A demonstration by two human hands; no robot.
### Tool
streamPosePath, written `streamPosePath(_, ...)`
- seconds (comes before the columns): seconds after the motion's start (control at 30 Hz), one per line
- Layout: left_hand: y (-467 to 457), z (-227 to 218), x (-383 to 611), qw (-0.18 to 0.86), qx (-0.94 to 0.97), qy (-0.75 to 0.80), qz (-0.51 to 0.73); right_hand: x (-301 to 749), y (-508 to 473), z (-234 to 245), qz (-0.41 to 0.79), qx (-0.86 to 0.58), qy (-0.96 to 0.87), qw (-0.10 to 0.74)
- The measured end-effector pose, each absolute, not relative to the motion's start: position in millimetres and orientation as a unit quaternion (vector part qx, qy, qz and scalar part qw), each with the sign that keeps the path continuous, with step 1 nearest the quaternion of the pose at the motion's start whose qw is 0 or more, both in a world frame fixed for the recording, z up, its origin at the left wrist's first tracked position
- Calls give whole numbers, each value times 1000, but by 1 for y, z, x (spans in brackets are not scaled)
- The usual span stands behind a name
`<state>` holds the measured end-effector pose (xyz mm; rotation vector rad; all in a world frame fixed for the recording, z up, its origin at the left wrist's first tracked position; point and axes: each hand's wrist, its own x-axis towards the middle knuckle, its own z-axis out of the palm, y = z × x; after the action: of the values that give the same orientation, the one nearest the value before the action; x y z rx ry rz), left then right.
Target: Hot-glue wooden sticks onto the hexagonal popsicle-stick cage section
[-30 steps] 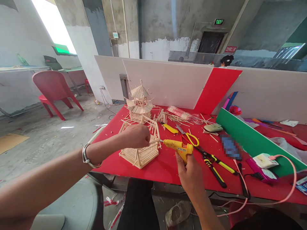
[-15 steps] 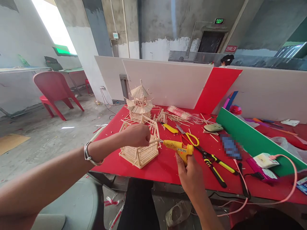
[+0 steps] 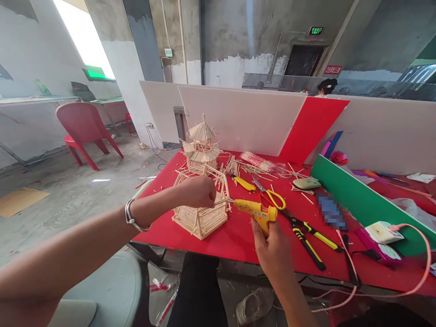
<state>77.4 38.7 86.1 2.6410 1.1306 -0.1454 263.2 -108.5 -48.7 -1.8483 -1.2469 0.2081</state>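
- I see the hexagonal stick model (image 3: 200, 218) standing near the front left edge of the red table (image 3: 238, 238). Its walls are rows of pale upright sticks with an open stick frame rising behind them.
- The left hand (image 3: 197, 191) hovers over the model's top. Its fingers are curled tight together and seem to pinch a thin stick (image 3: 223, 200) that points right.
- The right hand (image 3: 272, 247) is wrapped firmly around the grip of the yellow glue gun (image 3: 255, 210). The nozzle is aimed left, right at the free end of that stick and just beside the model's upper rim.
- A metal bracelet (image 3: 132, 217) sits on the left wrist.
- The tabletop is smooth and red, and loose sticks are scattered across it.
- On the table beyond the model stands a finished stick pagoda (image 3: 201, 143) with tiered roofs.
- Right of the gun lie yellow-handled scissors (image 3: 272, 196) and black-and-yellow cutters (image 3: 308, 237). A yellow knife (image 3: 243, 182) lies farther back.
- A clear plastic sleeve (image 3: 259, 161) near the back holds a bundle of sticks.
- A white board (image 3: 245, 118) stands behind the table, and a green board (image 3: 357, 200) slants along the right.
- The room has bare concrete walls and a dusty concrete floor (image 3: 68, 195), with a red plastic chair (image 3: 85, 129) at the left.
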Motion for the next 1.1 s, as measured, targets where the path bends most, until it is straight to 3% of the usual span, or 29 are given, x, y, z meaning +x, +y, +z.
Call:
streamPosePath(0.93,41,80,72,148,909,388,-31,268,-117,-48,135,-739,-487,445)
streamPosePath(1.1,40,85,67,192,891,410,32,290,-124,-59,193,-757,-506,365)
